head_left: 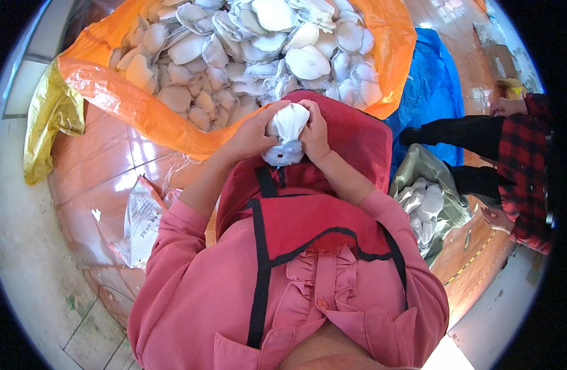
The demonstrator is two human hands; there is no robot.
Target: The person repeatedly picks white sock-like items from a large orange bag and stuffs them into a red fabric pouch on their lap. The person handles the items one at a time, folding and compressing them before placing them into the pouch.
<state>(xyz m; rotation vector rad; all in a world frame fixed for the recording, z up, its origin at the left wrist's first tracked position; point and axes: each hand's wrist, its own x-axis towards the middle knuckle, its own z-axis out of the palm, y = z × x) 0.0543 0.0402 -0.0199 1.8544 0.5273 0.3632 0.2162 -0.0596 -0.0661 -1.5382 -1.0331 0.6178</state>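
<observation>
Over my lap, in front of a red apron (pixel 351 135), both hands hold one white, soft-looking fabric piece (pixel 291 126). It is bunched into a rounded shape, with a sheer bluish-white lower end and a small dark spot there. My left hand (pixel 257 132) is closed on its left side, and my right hand (pixel 316 131) grips the right side with bent fingers. Just beyond them, a large heap of flat, oval white pads (pixel 268 42) with greyish edges lies in an orange plastic sheet sack (pixel 388 37).
Right of the orange sack lies a blue plastic sheet (pixel 430 86). An olive translucent bag (pixel 447 185) of white pieces stands by my right elbow. Another person in dark trousers (pixel 465 137) and plaid sleeves sits at right. A yellow sack (pixel 52 123) and printed white bag (pixel 143 225) are left.
</observation>
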